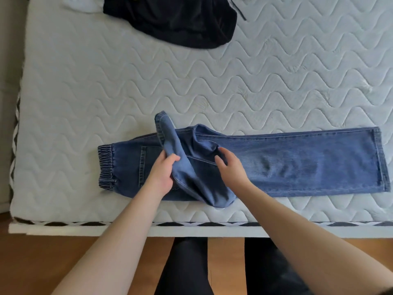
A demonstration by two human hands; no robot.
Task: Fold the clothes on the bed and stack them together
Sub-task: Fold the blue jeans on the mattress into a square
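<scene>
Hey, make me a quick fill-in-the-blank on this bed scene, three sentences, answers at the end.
1. The left hand grips a loose leg of the blue ____, folded back over the rest.
2. The elastic waistband lies at the ____ end of the garment as the head camera sees it.
3. The far garment on the mattress is ____ in colour.

Missing words: jeans; left; black

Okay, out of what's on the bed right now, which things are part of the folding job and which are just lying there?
Part of the job:
blue jeans, gripped by the left hand and touched by the right hand
black garment
white garment

Just there:
mattress
</scene>
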